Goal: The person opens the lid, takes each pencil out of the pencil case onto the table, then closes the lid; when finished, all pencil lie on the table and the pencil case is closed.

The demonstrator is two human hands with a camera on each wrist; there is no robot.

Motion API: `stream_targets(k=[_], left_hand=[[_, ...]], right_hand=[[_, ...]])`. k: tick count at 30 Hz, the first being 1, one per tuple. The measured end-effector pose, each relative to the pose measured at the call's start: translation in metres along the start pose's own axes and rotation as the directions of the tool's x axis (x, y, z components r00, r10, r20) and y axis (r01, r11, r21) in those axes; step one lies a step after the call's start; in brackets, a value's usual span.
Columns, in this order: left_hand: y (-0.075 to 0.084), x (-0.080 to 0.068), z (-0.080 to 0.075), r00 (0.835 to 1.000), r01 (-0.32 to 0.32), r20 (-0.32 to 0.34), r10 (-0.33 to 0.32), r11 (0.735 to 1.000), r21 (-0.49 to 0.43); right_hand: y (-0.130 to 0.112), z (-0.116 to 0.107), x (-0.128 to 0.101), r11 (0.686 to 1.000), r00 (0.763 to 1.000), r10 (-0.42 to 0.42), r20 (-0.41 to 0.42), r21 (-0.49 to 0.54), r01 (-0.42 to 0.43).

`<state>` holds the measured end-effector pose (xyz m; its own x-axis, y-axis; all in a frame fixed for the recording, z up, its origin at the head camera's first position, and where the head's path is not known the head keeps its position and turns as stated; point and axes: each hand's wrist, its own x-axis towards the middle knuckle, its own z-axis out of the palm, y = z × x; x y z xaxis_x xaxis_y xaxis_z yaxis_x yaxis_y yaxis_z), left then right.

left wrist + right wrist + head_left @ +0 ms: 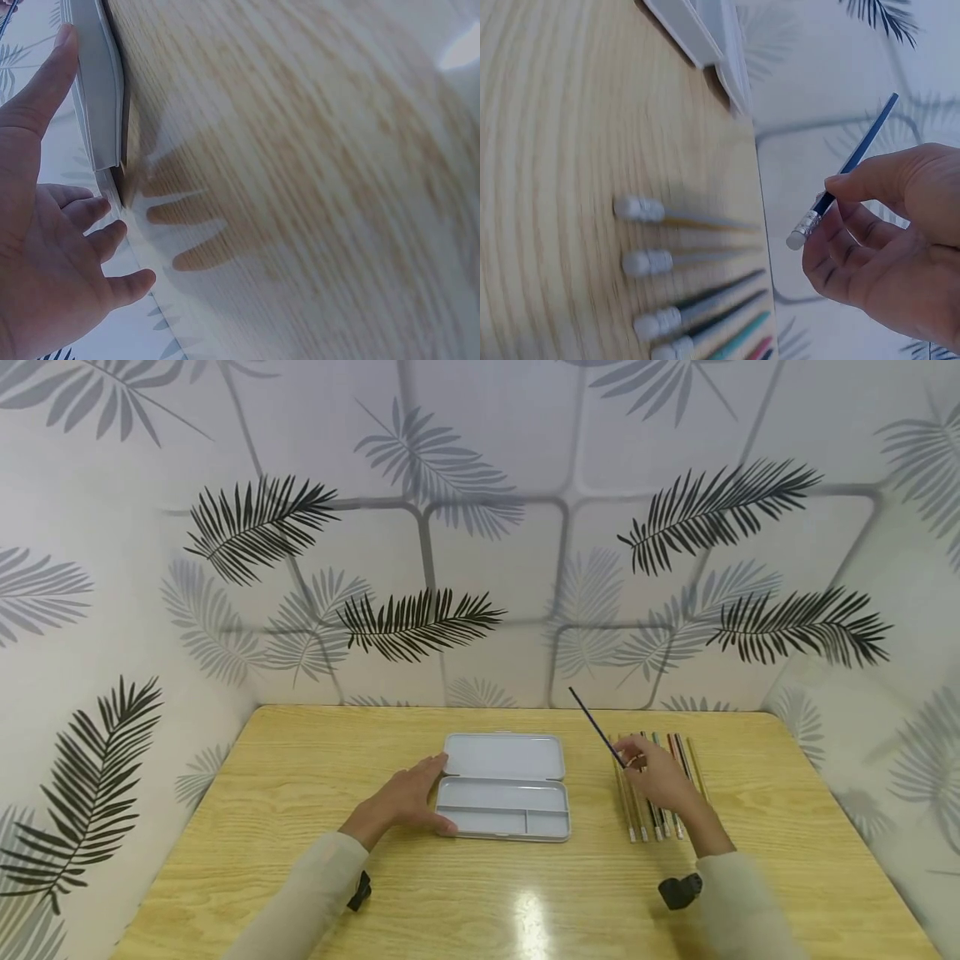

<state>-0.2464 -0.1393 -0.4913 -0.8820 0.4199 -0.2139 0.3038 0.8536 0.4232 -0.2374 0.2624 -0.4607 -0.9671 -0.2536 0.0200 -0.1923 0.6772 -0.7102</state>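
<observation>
Centre of the worktop (pixel 300 777): grey pencil case (pixel 504 785), lid flipped open toward 12 o'clock and lying flat. Base tray sits at the 6 o'clock side, split by dividers into one long compartment and smaller ones along the near edge. Nothing visible in any compartment or in the lid.

Left hand (pixel 405 797) at 9 o'clock of the case, fingers straight and spread, flat against the case's left end; thumb along the near corner. Left wrist view shows the thumb laid along the case edge, the other fingers loose, holding nothing.

Right hand (pixel 660 775) at 3 o'clock of the case, raised above a row of pencils (pixel 660 797). It pinches a dark blue pencil (pixel 596 727) between thumb and fingertips near the eraser end; tip points up toward 11 o'clock, clear of the worktop.

Row of pencils lies parallel, running 12 to 6, eraser ends toward 6, all outside the case. Mixed colours: yellowish, dark, green, red. Exact count hard to tell, hand covers part.
</observation>
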Motion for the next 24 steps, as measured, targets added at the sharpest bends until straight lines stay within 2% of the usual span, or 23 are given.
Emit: stream_targets(k=[15,24], left_hand=[[-0.002,0.001,0.001,1.000,0.001,0.005,-0.001,1.000,-0.004],[-0.003,0.001,0.001,1.000,-0.002,0.007,0.002,1.000,-0.006]], right_hand=[[0.050,-0.048,-0.039,0.990,0.990,0.138,-0.021,0.044,-0.137],[0.075,-0.062,-0.059,0.966,0.965,0.256,-0.048,0.051,-0.254]])
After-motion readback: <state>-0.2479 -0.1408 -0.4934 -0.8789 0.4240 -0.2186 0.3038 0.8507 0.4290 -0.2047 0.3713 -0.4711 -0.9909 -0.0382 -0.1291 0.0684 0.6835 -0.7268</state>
